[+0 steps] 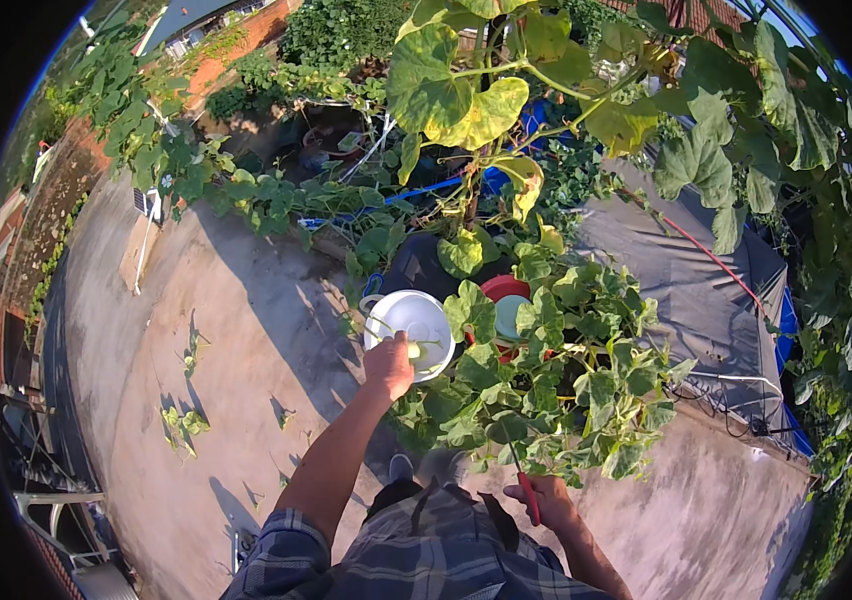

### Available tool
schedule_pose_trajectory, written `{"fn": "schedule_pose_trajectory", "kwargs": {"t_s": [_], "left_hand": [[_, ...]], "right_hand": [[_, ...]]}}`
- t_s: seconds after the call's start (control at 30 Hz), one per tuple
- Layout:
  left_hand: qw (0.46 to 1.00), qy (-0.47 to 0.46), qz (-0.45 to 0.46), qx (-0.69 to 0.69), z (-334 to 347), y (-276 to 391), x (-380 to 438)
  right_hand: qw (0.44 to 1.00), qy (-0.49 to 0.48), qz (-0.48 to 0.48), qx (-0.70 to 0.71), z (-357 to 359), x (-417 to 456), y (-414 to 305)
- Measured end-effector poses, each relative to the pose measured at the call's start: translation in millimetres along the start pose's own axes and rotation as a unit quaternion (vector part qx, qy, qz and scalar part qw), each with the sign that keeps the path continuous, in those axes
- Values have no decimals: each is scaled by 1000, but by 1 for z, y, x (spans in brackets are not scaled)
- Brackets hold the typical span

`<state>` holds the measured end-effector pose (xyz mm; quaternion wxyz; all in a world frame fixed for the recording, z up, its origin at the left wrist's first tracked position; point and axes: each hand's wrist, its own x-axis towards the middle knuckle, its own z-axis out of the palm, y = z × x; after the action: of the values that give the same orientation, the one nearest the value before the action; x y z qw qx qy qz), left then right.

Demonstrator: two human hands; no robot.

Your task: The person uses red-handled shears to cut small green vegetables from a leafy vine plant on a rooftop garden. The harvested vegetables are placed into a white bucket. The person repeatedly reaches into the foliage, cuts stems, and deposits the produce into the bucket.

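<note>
My left hand [388, 365] reaches over the near left part of a white plastic bucket [437, 330], its fingers closed around a pale green piece of plant [415, 350], with thin stems showing over the bucket. My right hand [548, 501] is low at the right, near my waist, and holds a knife by its red handle [528, 498]. The thin dark blade points up toward the leaves of a leafy vine [538, 390]. Behind those leaves stand a red container [505, 286] and a light green one [510, 315], both partly hidden.
Large yellowing vine leaves [463, 105] hang ahead. A grey tarpaulin [688, 262] with a red cord covers something at the right. Cut leaf sprigs [184, 427] lie on the concrete floor [246, 360] at the left. A dark rounded container [418, 266] stands behind the bucket.
</note>
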<state>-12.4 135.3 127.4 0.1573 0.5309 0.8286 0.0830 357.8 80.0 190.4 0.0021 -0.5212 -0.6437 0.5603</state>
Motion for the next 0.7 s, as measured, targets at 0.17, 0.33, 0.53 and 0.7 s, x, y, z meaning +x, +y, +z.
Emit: {"fn": "schedule_pose_trajectory", "kwargs": {"t_s": [0.17, 0.33, 0.53, 0.7], "left_hand": [[943, 48, 227, 239, 48, -3, 54], [880, 22, 359, 310, 109, -17, 73], [848, -20, 420, 322, 108, 1, 73], [926, 70, 368, 43, 42, 10, 47]], "right_hand": [[995, 50, 81, -19, 6, -8, 37], [987, 90, 137, -3, 25, -26, 35], [981, 148, 119, -27, 52, -33, 23], [977, 165, 138, -2, 65, -31, 8]]}}
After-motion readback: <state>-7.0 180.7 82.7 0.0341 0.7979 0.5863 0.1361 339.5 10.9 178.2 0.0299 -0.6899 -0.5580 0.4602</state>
